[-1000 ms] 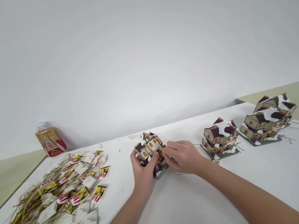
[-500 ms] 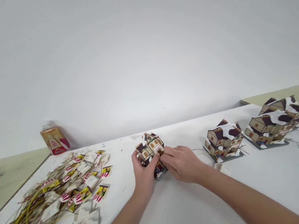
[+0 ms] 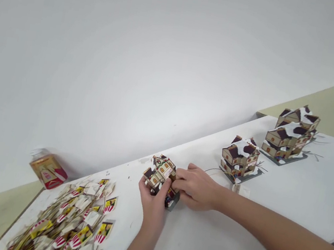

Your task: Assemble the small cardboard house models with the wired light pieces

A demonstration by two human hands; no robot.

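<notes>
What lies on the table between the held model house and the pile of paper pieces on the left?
Only bare white table lies between the model house and the pile in the head view.

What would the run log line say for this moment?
left hand: grips model house | right hand: grips same | on: white table

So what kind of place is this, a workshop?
Probably a craft assembly bench: a plain white table against a bare wall, a heap of printed card pieces, stacks of finished little snow-roofed houses, and both hands on another house.
</notes>
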